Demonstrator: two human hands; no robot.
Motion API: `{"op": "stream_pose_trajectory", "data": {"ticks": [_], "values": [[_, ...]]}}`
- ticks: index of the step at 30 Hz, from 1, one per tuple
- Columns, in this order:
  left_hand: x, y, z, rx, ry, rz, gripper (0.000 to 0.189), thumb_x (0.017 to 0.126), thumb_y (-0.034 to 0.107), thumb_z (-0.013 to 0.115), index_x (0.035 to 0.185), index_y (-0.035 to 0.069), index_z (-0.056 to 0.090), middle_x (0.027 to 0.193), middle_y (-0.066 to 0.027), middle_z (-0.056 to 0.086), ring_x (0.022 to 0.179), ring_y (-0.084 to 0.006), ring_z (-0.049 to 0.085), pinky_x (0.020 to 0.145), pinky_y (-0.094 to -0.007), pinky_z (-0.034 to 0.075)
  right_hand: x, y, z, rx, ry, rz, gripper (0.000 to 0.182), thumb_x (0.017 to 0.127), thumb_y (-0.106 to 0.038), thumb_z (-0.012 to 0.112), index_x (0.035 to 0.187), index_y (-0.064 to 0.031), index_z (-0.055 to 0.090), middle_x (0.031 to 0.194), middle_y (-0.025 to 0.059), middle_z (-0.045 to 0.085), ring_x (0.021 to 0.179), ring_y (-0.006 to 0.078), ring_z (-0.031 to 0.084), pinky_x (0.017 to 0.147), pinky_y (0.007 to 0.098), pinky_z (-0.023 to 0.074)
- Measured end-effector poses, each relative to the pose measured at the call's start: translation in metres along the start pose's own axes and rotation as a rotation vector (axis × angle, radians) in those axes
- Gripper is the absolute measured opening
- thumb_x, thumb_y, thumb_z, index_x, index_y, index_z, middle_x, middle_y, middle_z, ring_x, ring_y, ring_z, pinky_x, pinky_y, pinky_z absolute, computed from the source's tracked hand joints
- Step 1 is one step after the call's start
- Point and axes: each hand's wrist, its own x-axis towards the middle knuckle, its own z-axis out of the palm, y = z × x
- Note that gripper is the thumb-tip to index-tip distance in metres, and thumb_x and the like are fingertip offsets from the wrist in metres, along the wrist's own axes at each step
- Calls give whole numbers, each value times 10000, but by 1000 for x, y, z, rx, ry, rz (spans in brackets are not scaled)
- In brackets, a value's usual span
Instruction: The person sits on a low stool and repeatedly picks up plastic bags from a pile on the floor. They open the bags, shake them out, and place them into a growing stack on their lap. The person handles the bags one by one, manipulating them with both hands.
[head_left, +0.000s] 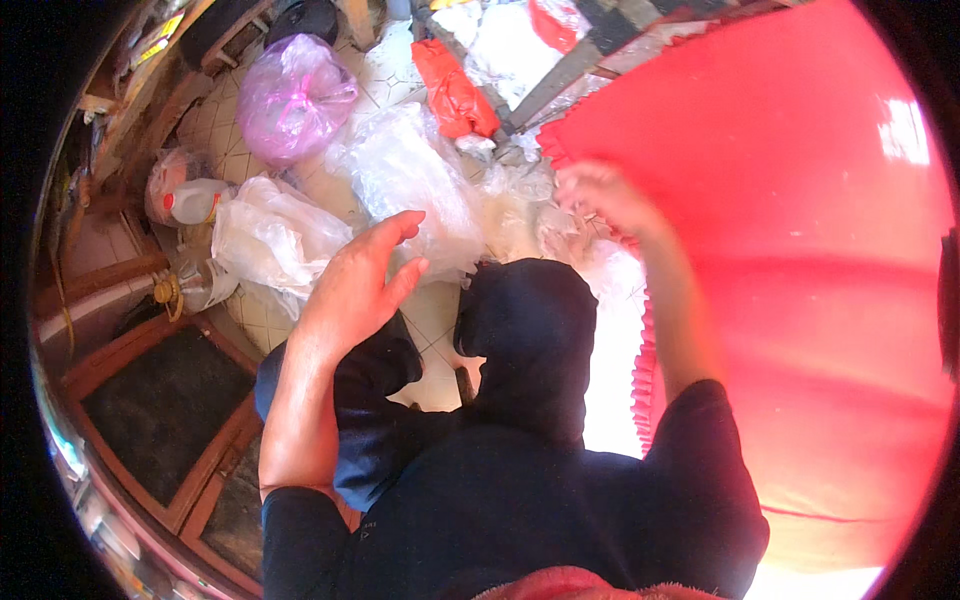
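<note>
My left hand (366, 279) is raised before me, its thumb and fingers apart and nothing between them. Beneath its fingertips lies a clear plastic bag (412, 169) on the tiled floor. Left of that hand is a crumpled whitish plastic bag (281, 232). My right hand (600, 191) is blurred by motion at the ruffled edge of a red cloth (780, 187). Its fingers look curled, but whether they grip anything cannot be made out. Crumpled clear plastic (517, 184) lies beside and below it.
A tied pinkish-purple plastic bag (296, 97) and a red plastic bag (454, 90) lie farther off on the floor. A white jug with a red cap (193, 202) and a clear bottle with a yellow cap (191, 289) stand left, near a wooden-framed panel (169, 409). The red cloth bounds the right.
</note>
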Motion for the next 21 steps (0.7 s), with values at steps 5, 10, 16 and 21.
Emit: {"op": "stream_pose_trajectory", "data": {"ticks": [5, 10, 16, 21], "values": [[-4, 8, 5, -9, 2, 13, 456, 940, 175, 633, 1349, 16, 509, 1205, -220, 659, 1153, -351, 625, 967, -417, 487, -45, -106, -120, -45, 486, -293, 496, 965, -268, 593, 1383, -34, 468, 1178, 145, 670, 1014, 180, 658, 843, 322, 526], [0, 14, 16, -44, 12, 105, 445, 939, 193, 626, 1330, 13, 516, 1169, -260, 658, 1127, -396, 626, 940, -436, 493, -107, -35, -294, -1041, 1269, -71, 623, 907, -318, 602, 1387, 47, 446, 1303, 255, 593, 1157, 363, 613, 979, 433, 486], [-9, 9, 14, 8, -62, 13, 478, 951, 196, 623, 1376, 30, 484, 1216, -219, 658, 1164, -338, 626, 976, -419, 488, -65, -43, -230, -990, 995, -176, 485, 885, -342, 593, 1275, -53, 603, 1188, 230, 658, 1104, 388, 631, 950, 467, 491], [-7, -1, 13, 15, -38, -35, 466, 950, 191, 625, 1369, 36, 494, 1214, -209, 662, 1164, -332, 626, 974, -417, 490, 14, -102, -152, -1188, 1053, -261, 492, 870, -299, 606, 1272, -16, 590, 1244, 274, 614, 1148, 391, 603, 997, 464, 464]]}}
